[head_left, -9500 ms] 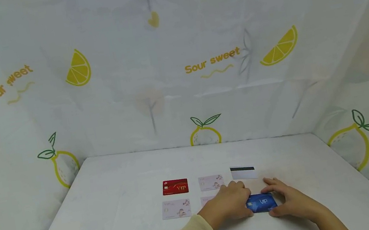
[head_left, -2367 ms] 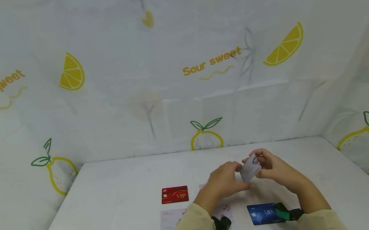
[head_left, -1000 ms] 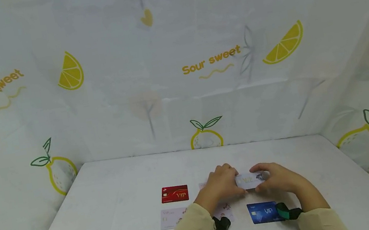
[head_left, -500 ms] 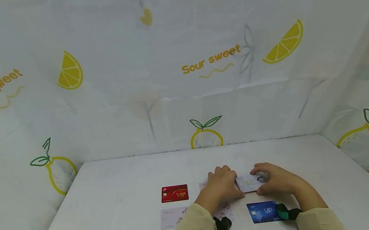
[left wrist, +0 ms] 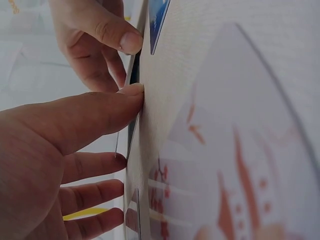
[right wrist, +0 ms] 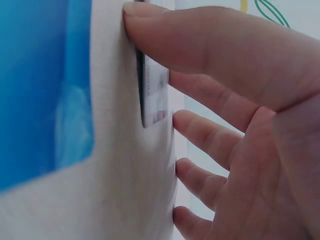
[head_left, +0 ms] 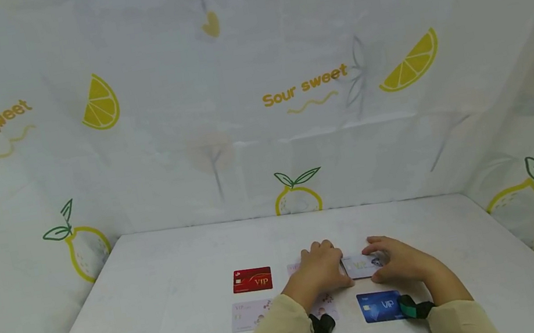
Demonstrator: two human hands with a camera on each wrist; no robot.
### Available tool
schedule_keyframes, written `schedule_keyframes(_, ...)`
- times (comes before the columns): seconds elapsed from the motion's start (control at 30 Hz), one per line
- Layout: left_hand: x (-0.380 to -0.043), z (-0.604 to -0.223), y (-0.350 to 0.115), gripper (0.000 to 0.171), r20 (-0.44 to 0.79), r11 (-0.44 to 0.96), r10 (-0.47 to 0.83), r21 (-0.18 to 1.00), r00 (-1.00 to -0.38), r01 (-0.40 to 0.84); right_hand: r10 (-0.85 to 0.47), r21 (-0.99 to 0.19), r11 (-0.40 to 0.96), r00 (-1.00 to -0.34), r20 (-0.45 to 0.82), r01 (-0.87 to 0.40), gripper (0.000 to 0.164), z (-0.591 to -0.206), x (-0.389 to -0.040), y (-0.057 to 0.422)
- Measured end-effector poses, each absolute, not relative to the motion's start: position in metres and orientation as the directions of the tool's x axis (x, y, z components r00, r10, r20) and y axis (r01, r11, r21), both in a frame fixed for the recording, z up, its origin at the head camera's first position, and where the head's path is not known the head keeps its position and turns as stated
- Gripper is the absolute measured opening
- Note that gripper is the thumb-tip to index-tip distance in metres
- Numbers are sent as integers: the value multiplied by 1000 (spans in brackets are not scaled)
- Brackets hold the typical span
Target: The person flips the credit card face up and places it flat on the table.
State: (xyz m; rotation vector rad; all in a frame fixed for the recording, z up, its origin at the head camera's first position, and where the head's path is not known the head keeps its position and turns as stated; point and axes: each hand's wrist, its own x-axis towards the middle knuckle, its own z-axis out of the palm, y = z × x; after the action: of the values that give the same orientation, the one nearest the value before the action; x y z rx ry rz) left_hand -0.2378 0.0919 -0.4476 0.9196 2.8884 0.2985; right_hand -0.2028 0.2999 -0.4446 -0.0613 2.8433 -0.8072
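A silver-white bank-style card (head_left: 360, 266) with pale lettering and a dark emblem lies flat at the table's back right, face up. My left hand (head_left: 318, 270) pinches its left end, thumb at the near edge and index finger at the far edge. My right hand (head_left: 404, 266) holds the right end the same way, partly covering the emblem. In the right wrist view, the card's corner (right wrist: 156, 95) sits low against the tabletop. A blue VIP card (head_left: 375, 307) lies just in front, its right end under the right wrist's black strap.
To the left are a red VIP card (head_left: 252, 280) and a pale pink floral card (head_left: 247, 316). Two more pale cards, one farther back (head_left: 292, 269) and one nearer (head_left: 329, 300), are partly hidden by my left hand and arm. A lemon-print curtain (head_left: 189, 144) surrounds the white table.
Both hands left the blue card for the one behind it, which lay stripe side up. Held up and tilted, it was turned over, then lowered to the table. The last half second shows almost no motion.
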Motion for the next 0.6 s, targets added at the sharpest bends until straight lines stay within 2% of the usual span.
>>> schedule_keyframes(0.43,-238,-446,90,47,-56,803,581,204,-812,560,-117,-546,838,-978,-175,-3,56,-445,-204,299)
schedule_keyframes(0.6,-239,-444,87,50,-72,811,560,253,-825,528,-131,-540,841,-977,-166,-21,55,-446,-208,296)
